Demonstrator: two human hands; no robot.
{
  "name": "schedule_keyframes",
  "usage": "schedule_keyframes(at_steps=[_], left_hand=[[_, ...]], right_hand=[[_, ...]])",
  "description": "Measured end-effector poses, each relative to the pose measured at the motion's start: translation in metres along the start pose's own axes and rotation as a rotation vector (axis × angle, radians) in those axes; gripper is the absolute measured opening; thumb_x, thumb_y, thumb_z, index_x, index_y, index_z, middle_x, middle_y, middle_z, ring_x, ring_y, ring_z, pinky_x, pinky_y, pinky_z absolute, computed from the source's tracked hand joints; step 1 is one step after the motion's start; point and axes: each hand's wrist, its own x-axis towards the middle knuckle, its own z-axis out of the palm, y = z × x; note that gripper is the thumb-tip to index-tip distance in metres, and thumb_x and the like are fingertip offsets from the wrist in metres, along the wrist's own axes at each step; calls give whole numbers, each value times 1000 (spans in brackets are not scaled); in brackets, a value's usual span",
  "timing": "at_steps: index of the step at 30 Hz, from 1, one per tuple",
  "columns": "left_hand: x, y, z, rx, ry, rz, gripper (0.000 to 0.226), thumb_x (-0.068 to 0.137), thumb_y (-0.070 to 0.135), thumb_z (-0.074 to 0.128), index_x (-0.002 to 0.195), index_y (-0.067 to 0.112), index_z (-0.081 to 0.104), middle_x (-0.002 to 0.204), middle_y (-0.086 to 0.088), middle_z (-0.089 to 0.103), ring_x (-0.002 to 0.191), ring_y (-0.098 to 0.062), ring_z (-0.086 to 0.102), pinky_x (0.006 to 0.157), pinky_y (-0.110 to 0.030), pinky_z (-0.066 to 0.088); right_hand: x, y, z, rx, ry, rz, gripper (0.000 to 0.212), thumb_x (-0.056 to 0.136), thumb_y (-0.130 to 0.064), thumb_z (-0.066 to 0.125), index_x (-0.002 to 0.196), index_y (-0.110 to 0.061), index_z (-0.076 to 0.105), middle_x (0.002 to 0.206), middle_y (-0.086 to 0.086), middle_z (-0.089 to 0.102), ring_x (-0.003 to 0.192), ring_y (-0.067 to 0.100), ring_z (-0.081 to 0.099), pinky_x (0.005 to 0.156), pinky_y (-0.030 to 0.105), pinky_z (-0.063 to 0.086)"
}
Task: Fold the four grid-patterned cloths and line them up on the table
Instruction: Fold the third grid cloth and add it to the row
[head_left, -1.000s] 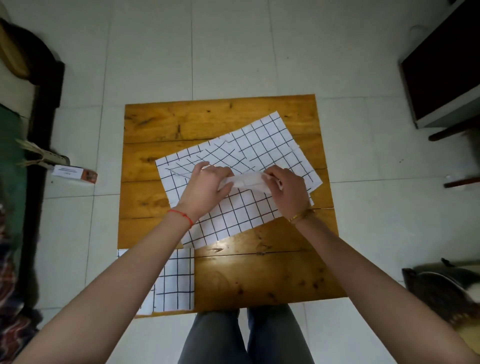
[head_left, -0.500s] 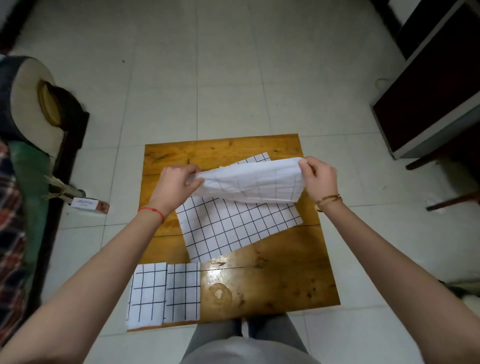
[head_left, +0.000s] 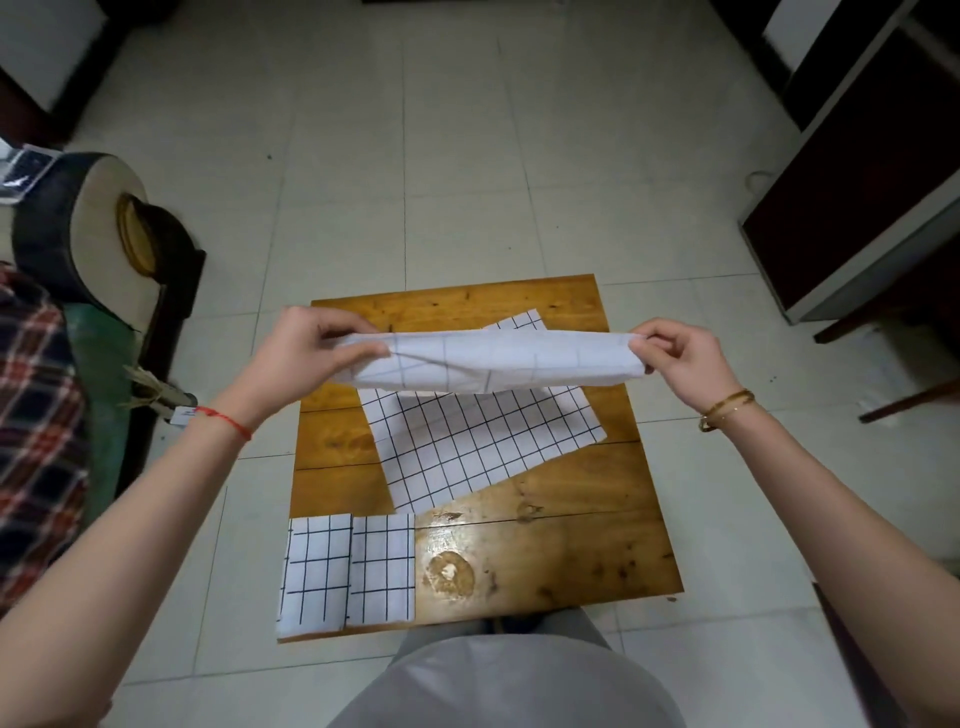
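Note:
A white grid-patterned cloth (head_left: 493, 361) hangs stretched in the air above the far half of the wooden table (head_left: 561, 540). My left hand (head_left: 306, 351) pinches its left end and my right hand (head_left: 675, 358) pinches its right end. Under it another grid cloth (head_left: 483, 447) lies flat and skewed on the table. Two folded grid cloths (head_left: 314, 571) (head_left: 382, 569) lie side by side at the table's near left corner, touching each other.
Dark cabinets (head_left: 857, 171) stand on the tiled floor at the right. On the left are a round drum-like object (head_left: 88, 228) and a plaid fabric (head_left: 36, 415). A small box (head_left: 179, 415) lies on the floor by the table's left side.
Both hands lifted the top cloth off the table and drew apart, stretching it taut in the air. The cloth beneath stays flat. The camera tilted up.

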Motion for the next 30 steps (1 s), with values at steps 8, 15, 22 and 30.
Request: schedule_keyframes(at_steps=[8, 15, 22, 30], left_hand=[[9, 26, -30, -333, -108, -148, 21, 79, 24, 73, 92, 8, 75, 85, 4, 75, 78, -4, 66, 74, -16, 52], [43, -14, -1, -297, -99, -203, 7, 85, 19, 72, 88, 12, 75, 73, 12, 71, 66, 3, 60, 62, -11, 47], [76, -83, 62, -79, -65, -178, 6, 86, 20, 70, 89, 22, 76, 88, 17, 70, 92, -9, 66, 85, -23, 49], [101, -112, 108, -74, 103, -289, 14, 88, 15, 66, 95, 6, 76, 94, 3, 70, 82, -4, 60, 69, 2, 37]], right_hand=[[2, -23, -17, 308, 34, 62, 15, 89, -2, 58, 79, -10, 66, 58, -11, 61, 55, 7, 49, 53, 17, 41], [33, -13, 4, 246, 156, 209, 20, 86, -3, 60, 69, -13, 62, 45, -16, 55, 43, -4, 43, 47, 10, 35], [75, 49, 40, -18, 222, 349, 12, 81, -17, 61, 72, -19, 68, 54, -16, 60, 48, -8, 52, 65, 17, 43], [114, 81, 74, 178, 252, 453, 24, 86, -1, 56, 66, -13, 60, 68, 13, 60, 51, 15, 67, 54, 25, 55]])
